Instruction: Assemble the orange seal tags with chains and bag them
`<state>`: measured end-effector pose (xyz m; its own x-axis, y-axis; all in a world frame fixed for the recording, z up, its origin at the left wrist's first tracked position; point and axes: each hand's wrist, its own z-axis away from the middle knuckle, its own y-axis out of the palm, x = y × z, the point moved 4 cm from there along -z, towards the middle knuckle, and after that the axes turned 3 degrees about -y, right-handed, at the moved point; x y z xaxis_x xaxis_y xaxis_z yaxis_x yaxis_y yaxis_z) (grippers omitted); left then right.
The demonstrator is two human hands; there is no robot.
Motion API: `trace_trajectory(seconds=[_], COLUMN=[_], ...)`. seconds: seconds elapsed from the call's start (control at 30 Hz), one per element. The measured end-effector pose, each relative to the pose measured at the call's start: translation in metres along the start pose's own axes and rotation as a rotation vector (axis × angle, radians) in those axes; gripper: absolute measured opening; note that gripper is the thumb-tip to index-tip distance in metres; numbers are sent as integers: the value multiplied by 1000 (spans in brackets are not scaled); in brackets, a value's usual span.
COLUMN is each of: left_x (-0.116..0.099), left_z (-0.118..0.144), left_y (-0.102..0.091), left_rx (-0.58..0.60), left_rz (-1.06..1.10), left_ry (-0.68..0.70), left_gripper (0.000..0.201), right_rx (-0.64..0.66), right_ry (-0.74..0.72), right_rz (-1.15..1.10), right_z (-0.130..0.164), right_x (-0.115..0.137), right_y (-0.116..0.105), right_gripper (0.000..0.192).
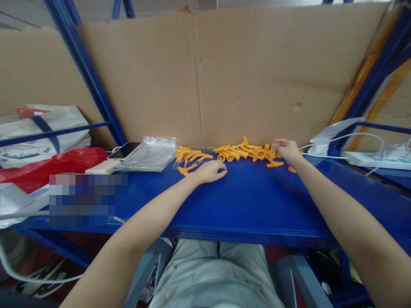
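A heap of small orange plastic parts (244, 152) lies at the back of the blue shelf (244, 201), against the cardboard wall. A smaller group of orange parts (189, 156) with short metal chains lies to its left. My right hand (287, 150) reaches into the right end of the heap, fingers pinched on one orange part. My left hand (210, 171) rests on the shelf with fingers curled, just right of a single orange part (186, 169); whether it holds anything is hidden.
A stack of clear plastic bags (150, 153) and a phone (123, 150) lie left of the parts. A red bag (48, 167) and a white tote (38, 132) sit far left. A power strip (375, 159) with white cables lies right. A cardboard sheet (257, 77) backs the shelf.
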<state>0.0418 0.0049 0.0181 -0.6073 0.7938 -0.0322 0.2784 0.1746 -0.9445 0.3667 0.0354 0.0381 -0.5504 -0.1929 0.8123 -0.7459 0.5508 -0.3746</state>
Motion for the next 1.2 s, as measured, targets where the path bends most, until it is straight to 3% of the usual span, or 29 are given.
trace_trajectory(seconds=[0.13, 0.27, 0.57, 0.83, 1.03, 1.2], left_x=[-2, -4, -6, -9, -7, -6], left_z=[1, 2, 2, 3, 2, 2], left_y=[-1, -2, -3, -4, -1, 0], left_rx=[7, 7, 23, 20, 13, 0], left_rz=[-2, -7, -11, 3, 6, 18], left_ry=[0, -6, -21, -13, 8, 10], left_gripper=[21, 21, 21, 20, 20, 20], right_rx=[-74, -38, 168, 285, 177, 177], right_ry=[-16, -94, -63, 18, 5, 59], right_rz=[180, 451, 693, 958, 1062, 1057], right_z=[-22, -37, -59, -49, -37, -35], right_x=[-1, 0, -10, -2, 4, 7], right_y=[-16, -19, 21, 43, 44, 44], right_gripper=[32, 32, 36, 39, 43, 39])
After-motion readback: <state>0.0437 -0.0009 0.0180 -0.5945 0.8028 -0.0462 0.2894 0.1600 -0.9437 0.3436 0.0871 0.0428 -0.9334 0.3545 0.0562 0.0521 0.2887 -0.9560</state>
